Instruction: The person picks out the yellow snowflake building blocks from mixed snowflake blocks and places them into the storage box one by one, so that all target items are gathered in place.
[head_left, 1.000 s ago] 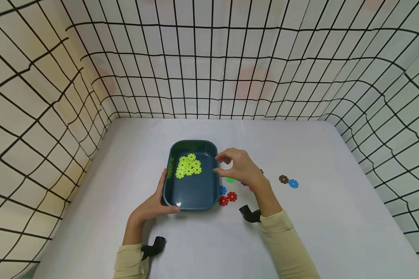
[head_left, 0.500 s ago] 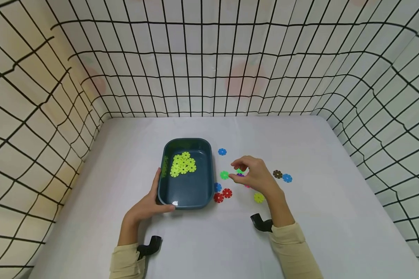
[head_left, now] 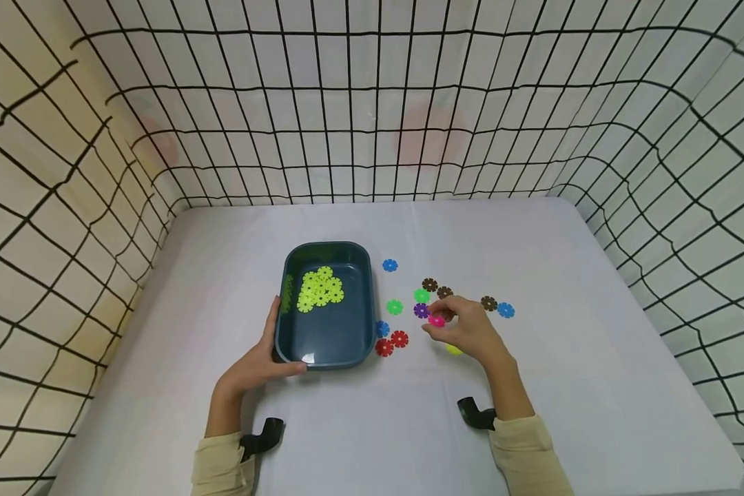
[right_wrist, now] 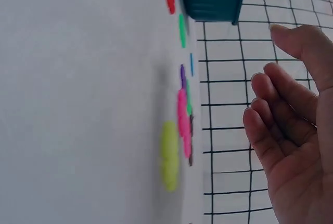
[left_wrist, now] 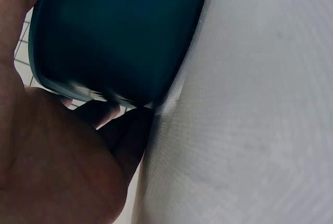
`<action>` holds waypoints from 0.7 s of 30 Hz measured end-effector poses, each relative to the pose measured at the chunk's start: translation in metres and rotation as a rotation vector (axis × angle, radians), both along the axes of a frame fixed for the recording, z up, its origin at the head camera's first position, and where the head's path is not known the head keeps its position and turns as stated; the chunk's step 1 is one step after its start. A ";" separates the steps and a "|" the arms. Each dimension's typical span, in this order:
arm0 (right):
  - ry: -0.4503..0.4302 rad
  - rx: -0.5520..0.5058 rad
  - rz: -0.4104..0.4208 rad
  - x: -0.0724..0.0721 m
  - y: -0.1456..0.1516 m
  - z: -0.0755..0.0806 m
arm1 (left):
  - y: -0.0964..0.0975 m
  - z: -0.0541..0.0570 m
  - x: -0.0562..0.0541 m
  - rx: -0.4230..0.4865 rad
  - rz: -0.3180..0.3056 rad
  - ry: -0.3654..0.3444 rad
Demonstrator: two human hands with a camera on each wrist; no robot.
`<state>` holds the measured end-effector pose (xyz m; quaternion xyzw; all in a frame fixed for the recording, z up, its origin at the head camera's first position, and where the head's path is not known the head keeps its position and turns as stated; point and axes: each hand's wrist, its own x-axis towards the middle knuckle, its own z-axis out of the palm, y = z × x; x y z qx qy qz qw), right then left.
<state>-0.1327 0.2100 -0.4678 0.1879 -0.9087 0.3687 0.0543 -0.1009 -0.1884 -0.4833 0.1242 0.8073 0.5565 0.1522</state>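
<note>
My left hand (head_left: 254, 365) holds the near left corner of a dark teal plastic tray (head_left: 325, 341), thumb on the front rim and fingers along the left side. In the tray lies a heap of yellow-green snowflake discs (head_left: 320, 289). My right hand (head_left: 468, 331) hovers above the loose discs, thumb and fingertips apart. Beneath its fingers in the head view show a pink disc (head_left: 437, 321) and a purple disc (head_left: 421, 311). One yellow disc (head_left: 453, 349) is partly hidden by the hand. In the right wrist view, nothing sits between the fingers (right_wrist: 263, 143).
Red discs (head_left: 399, 338) and a blue disc (head_left: 381, 329) lie close to the tray's right side. Green discs (head_left: 394, 306) and brown discs (head_left: 430, 284) are scattered farther right on the white table (head_left: 372, 434). A black wire grid (head_left: 378, 131) surrounds the back and sides.
My right hand has moved from the tray's right rim rightward to above the pink disc, uncovering several discs. The left hand stays on the tray. The whole head view has shifted slightly.
</note>
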 end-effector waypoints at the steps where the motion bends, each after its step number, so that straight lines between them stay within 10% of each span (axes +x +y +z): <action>1: 0.000 0.003 -0.004 0.000 0.001 -0.003 | 0.000 0.000 0.000 -0.001 -0.001 0.000; 21: -0.139 0.146 -0.105 0.010 0.029 -0.030 | -0.001 0.000 -0.002 -0.012 0.010 -0.030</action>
